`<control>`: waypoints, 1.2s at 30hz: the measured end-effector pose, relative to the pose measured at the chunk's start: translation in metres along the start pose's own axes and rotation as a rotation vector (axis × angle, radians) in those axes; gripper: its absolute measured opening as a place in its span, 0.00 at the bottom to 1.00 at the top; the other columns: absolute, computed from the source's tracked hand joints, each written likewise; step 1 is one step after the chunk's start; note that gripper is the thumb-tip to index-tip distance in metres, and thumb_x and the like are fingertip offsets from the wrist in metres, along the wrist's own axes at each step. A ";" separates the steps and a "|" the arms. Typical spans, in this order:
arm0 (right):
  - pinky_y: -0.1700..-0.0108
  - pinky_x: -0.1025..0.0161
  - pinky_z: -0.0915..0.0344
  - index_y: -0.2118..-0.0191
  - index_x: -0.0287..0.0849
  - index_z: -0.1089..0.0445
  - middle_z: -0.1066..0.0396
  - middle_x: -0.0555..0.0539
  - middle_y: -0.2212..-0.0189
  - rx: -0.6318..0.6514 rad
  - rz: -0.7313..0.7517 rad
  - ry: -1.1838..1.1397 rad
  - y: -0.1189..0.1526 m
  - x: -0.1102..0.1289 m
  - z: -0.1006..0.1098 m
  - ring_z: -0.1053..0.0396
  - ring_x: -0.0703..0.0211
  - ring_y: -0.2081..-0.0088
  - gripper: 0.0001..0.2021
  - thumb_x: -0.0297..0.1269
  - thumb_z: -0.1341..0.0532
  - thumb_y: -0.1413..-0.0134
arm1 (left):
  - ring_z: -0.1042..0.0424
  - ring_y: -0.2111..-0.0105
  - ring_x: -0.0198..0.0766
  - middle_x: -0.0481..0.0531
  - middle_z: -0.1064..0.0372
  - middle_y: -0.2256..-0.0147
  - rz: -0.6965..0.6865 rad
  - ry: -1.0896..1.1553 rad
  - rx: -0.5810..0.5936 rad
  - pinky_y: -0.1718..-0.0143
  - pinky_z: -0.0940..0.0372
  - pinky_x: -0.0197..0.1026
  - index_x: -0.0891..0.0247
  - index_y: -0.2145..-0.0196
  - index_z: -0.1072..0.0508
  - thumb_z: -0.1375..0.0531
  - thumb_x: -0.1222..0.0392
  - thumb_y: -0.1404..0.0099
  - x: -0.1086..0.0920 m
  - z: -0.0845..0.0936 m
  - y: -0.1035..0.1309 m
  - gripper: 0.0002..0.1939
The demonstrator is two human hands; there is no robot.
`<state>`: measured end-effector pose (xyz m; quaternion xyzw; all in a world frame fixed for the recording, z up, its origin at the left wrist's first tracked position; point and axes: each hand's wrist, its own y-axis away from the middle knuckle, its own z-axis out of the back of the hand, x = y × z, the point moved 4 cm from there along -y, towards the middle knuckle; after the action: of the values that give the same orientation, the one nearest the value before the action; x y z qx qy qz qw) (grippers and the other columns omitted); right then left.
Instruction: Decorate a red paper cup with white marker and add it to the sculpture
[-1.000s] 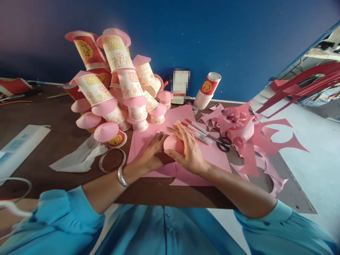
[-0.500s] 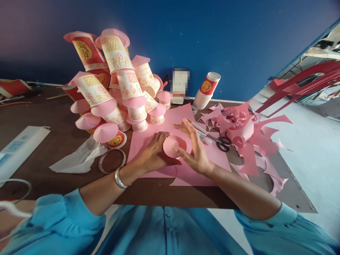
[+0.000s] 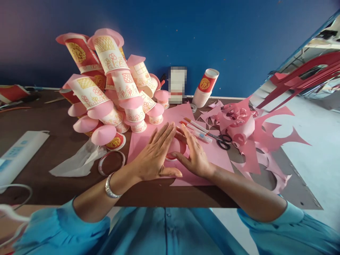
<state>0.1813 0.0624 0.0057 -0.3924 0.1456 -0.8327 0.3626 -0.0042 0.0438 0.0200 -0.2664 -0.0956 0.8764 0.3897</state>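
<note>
Between my hands, over pink paper sheets (image 3: 203, 179), sits a shallow pink paper cone (image 3: 177, 145). A white rim shows under its near edge, apparently a small cup, mostly hidden. My left hand (image 3: 154, 156) is laid against the cone's left side, fingers stretched out together and thumb pointing right. On the other side, my right hand (image 3: 196, 154) has its fingers raised and its thumb near the cone's front. Neither hand is closed around it. Just beyond my right hand lie a red-capped glue or marker tube (image 3: 198, 134) and black-handled scissors (image 3: 223, 141).
Decorated paper cups with pink cone roofs (image 3: 111, 53) form a tall tower at left. A cup stack (image 3: 205, 86) stands by the wall. Pink paper scraps (image 3: 241, 127) cover the right side. A tape ring (image 3: 111, 153), clear plastic (image 3: 77, 164) and a power strip (image 3: 22, 152) lie left.
My left hand has uncurled from the side of the cone and now lies straight-fingered against it. My right hand stays nearly in place, its fingers a little lower.
</note>
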 end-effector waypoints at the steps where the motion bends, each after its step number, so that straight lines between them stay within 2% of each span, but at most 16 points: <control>1: 0.28 0.32 0.33 0.18 0.47 0.70 0.36 0.31 0.27 0.004 -0.003 0.000 0.000 0.000 0.000 0.37 0.37 0.25 0.49 0.48 0.36 0.27 | 0.66 0.19 0.68 0.75 0.67 0.19 0.007 0.012 0.011 0.22 0.61 0.76 0.59 0.20 0.77 0.45 0.19 0.35 0.001 -0.002 0.001 0.67; 6: 0.28 0.33 0.33 0.18 0.47 0.71 0.31 0.33 0.30 -0.009 0.021 -0.034 -0.001 0.003 -0.001 0.37 0.40 0.25 0.49 0.47 0.35 0.27 | 0.70 0.19 0.66 0.74 0.72 0.19 0.027 0.069 0.052 0.22 0.62 0.76 0.56 0.20 0.79 0.46 0.19 0.34 0.004 -0.004 0.005 0.66; 9: 0.28 0.33 0.33 0.18 0.47 0.71 0.32 0.32 0.30 -0.004 0.018 -0.023 -0.002 0.003 -0.001 0.37 0.39 0.25 0.50 0.47 0.35 0.27 | 0.71 0.19 0.67 0.74 0.74 0.19 0.045 0.085 0.079 0.23 0.62 0.77 0.55 0.20 0.80 0.45 0.20 0.34 0.005 -0.004 0.006 0.66; 13: 0.29 0.33 0.32 0.18 0.49 0.68 0.37 0.32 0.26 -0.012 0.009 -0.008 -0.003 0.003 0.004 0.38 0.36 0.25 0.49 0.50 0.35 0.28 | 0.71 0.19 0.66 0.72 0.72 0.19 0.048 0.093 0.069 0.22 0.62 0.76 0.54 0.20 0.78 0.46 0.20 0.33 0.008 -0.001 0.007 0.64; 19: 0.27 0.32 0.34 0.18 0.50 0.68 0.33 0.34 0.28 -0.044 -0.003 -0.040 -0.004 0.003 0.010 0.37 0.38 0.25 0.47 0.52 0.37 0.26 | 0.72 0.18 0.62 0.70 0.74 0.18 0.031 0.083 0.045 0.21 0.60 0.73 0.55 0.20 0.77 0.52 0.25 0.26 0.015 -0.001 0.010 0.55; 25: 0.28 0.31 0.34 0.18 0.48 0.71 0.26 0.35 0.34 -0.041 0.045 0.038 -0.001 0.006 0.005 0.35 0.39 0.26 0.45 0.47 0.40 0.24 | 0.70 0.18 0.64 0.71 0.73 0.18 0.037 0.064 0.060 0.22 0.60 0.74 0.56 0.20 0.78 0.51 0.26 0.26 0.018 -0.007 0.014 0.56; 36: 0.28 0.31 0.33 0.18 0.46 0.68 0.30 0.33 0.31 -0.079 0.070 0.101 -0.002 0.003 0.008 0.33 0.37 0.28 0.45 0.50 0.39 0.25 | 0.69 0.18 0.64 0.70 0.70 0.18 0.031 0.042 0.030 0.21 0.60 0.72 0.55 0.19 0.76 0.50 0.24 0.27 0.017 0.000 0.012 0.57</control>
<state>0.1849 0.0616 0.0134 -0.3586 0.2104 -0.8317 0.3679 -0.0213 0.0486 0.0089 -0.2802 -0.0703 0.8779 0.3819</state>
